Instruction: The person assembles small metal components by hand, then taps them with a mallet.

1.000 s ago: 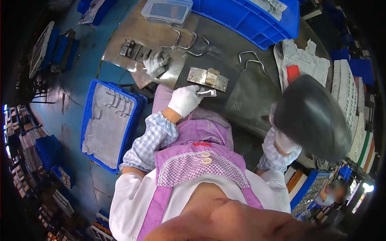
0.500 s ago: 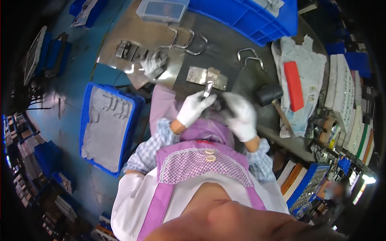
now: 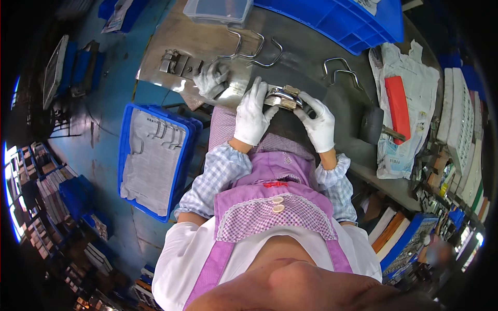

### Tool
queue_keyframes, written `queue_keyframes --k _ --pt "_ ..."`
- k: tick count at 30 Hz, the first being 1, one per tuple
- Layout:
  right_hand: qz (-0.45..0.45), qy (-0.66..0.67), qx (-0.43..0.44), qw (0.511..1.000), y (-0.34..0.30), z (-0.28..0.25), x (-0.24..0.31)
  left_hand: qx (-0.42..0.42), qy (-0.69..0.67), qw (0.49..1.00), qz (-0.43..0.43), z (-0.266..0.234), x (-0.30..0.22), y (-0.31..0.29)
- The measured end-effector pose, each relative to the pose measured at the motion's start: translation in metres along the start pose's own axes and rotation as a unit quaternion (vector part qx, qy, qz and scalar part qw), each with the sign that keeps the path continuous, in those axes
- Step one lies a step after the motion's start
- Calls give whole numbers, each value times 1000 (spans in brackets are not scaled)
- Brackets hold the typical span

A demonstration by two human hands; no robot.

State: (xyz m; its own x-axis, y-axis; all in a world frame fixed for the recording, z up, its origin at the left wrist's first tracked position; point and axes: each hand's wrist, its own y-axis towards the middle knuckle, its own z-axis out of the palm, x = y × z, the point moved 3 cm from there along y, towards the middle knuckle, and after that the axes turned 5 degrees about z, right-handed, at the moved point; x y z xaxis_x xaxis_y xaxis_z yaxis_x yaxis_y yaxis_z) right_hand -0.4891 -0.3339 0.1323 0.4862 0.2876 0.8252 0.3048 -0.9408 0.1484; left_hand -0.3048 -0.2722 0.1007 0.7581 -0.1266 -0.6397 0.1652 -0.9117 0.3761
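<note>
My left hand (image 3: 252,116), in a white glove, has its fingers stretched along the left end of a shiny curved metal bar (image 3: 282,93), the thumb below. At the bar's right end, my right hand (image 3: 318,123), also gloved, closes its thumb and fingers. The bar lies over a metal block fixture (image 3: 291,89) at the near side of the table; its ends are partly hidden by my fingers. To the right of my right hand rests a mallet (image 3: 371,126) with a black head and a short handle pointing right.
Bent metal rods (image 3: 265,52) lie beyond my hands, near a crumpled white glove (image 3: 211,80) and a metal clamp (image 3: 174,63). A blue crate (image 3: 332,23) and a clear plastic box (image 3: 218,11) stand farther back. Right: a red bar (image 3: 398,111) on white bags. Left: a blue tray (image 3: 122,171).
My right hand, blurred before, has come to the bar's right end. The bar, earlier pointing toward me in my left hand, now lies crosswise over the fixture. The mallet's handle has turned.
</note>
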Motion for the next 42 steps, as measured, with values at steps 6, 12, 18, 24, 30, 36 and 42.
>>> queue_keyframes --k 6,12,18,24,30,36,42 --pt "41 57 15 997 -10 -4 0 2 39 999 10 5 6 -4" --pt "-69 -20 -70 995 2 -3 10 18 50 998 24 13 5 -8" --pt "102 127 -75 984 -16 -11 -60 37 79 996 0 12 3 -8" --pt "-82 -101 -95 987 -29 9 -57 6 -16 1000 15 12 24 -14" --pt "-61 -124 -97 986 -28 11 -52 -11 -27 999 43 16 29 -11" --pt "-76 -96 -113 986 -30 10 -59 -15 -17 998 60 18 30 -12" --pt "-83 -122 -122 982 -32 11 -57 -8 -8 999 46 19 30 -12"
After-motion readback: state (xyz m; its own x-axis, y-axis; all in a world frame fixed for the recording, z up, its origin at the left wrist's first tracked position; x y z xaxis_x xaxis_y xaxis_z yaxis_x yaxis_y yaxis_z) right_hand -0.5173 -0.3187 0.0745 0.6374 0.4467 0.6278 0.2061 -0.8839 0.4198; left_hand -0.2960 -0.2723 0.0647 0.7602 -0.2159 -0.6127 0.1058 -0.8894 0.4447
